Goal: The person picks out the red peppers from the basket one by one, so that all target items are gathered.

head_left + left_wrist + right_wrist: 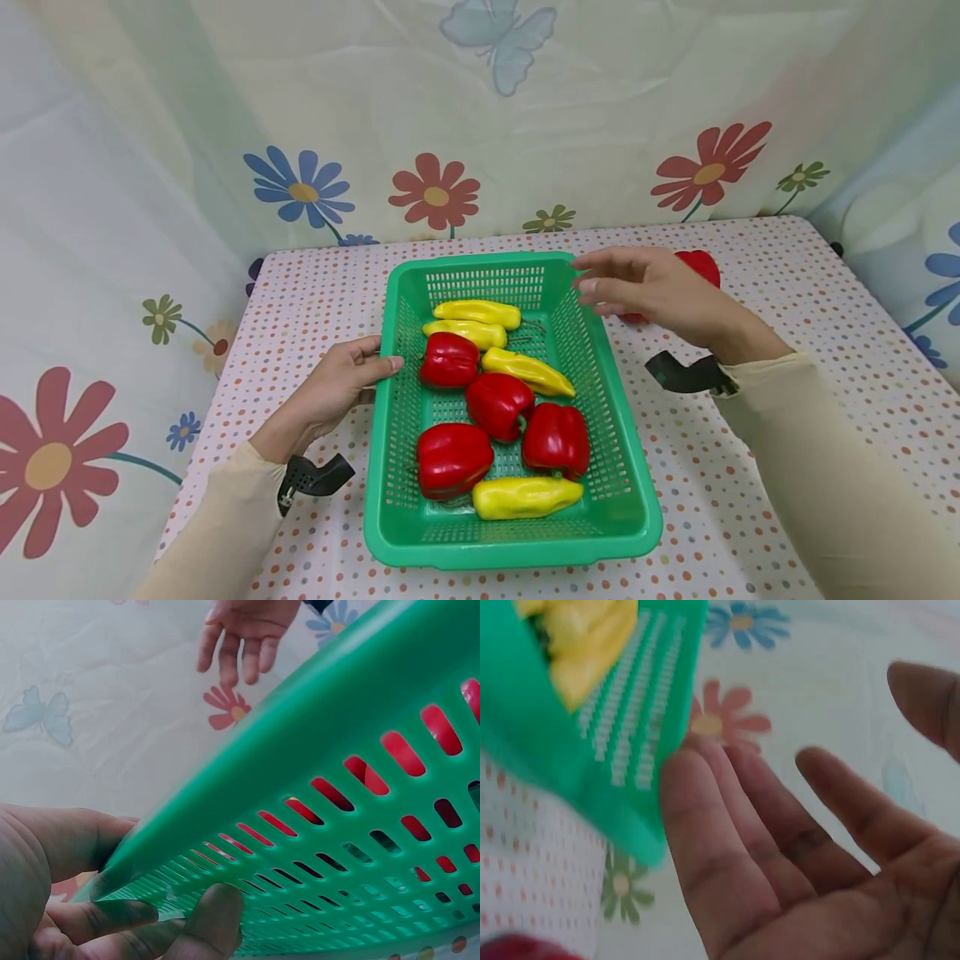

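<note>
Your left hand (341, 383) grips the basket (517, 556) by its side rim, thumb over the edge, fingers against the outer wall. Right of these fingers, inside the basket, lie four red peppers (500, 406) and four yellow peppers (527, 497). Your right hand (648, 287) is empty, fingers loosely extended near the far corner; another red pepper (701, 266) lies behind them, partly hidden.

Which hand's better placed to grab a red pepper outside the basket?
Right hand, likely: empty and near the red pepper. The left hand is across, gripping the green basket by its left rim.
</note>
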